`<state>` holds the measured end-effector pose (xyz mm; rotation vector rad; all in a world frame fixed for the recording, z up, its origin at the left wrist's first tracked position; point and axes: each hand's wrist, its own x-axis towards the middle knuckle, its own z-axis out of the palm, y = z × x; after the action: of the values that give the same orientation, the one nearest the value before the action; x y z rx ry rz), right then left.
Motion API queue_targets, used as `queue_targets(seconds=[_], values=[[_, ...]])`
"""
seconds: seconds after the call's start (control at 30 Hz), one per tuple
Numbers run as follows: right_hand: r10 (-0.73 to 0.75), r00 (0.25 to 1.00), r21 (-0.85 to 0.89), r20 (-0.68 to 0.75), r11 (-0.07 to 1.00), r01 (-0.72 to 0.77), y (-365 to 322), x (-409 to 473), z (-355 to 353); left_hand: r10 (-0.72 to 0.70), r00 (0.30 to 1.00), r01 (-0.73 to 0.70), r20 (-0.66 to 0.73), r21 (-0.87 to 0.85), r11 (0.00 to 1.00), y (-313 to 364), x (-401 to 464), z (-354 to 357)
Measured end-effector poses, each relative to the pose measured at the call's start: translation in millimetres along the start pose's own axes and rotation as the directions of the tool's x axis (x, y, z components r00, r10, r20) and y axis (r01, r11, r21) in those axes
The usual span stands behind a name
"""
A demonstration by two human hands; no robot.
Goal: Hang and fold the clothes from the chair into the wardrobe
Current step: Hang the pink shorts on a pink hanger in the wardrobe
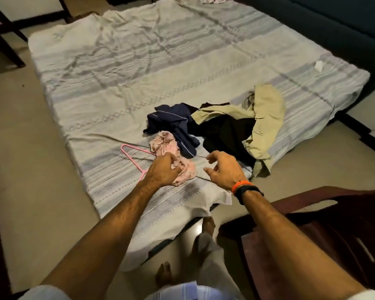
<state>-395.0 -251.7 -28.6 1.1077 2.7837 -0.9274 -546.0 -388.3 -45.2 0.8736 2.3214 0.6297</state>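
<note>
Sorting step on the bed [139, 83]: left hand [162, 169] grasps the pink garment [171, 148]; right hand [222, 167] released; next, lift it toward the pink hanger [131, 151]

Left hand [164, 169]: your fingers curl into the pink garment [171, 154]
Right hand [222, 169]: loosely curled, hovering beside it
Clothes pile [225, 124]: at 12 o'clock on your mattress [139, 72]

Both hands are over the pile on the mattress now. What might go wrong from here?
The left hand grips the pink garment, which lies over part of the pink hanger; lifting could drag the hanger along. The navy garment overlaps it and may come up too. The khaki garment hangs over the mattress edge and might slide off.
</note>
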Motion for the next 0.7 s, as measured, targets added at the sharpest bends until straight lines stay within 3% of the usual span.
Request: queue_targets(seconds=[0.2, 0.5, 0.7], values=[[-0.021, 0.986, 0.022, 0.163, 1.000, 0.017, 25, 93, 15, -0.164, 0.986, 0.164, 0.019, -0.018, 0.986, -6, 60, 17], [-0.079, 0.872, -0.094, 0.482, 0.986, 0.141, 30, 178, 80, -0.432, 0.902, 0.432, 0.020, -0.089, 0.898, -53, 107, 53], [-0.087, 0.846, -0.146, 0.526, 0.971, 0.190, 38, 202, 157, -0.510, 0.860, 0.505, -0.016, -0.115, 0.856, -104, 147, 84]])
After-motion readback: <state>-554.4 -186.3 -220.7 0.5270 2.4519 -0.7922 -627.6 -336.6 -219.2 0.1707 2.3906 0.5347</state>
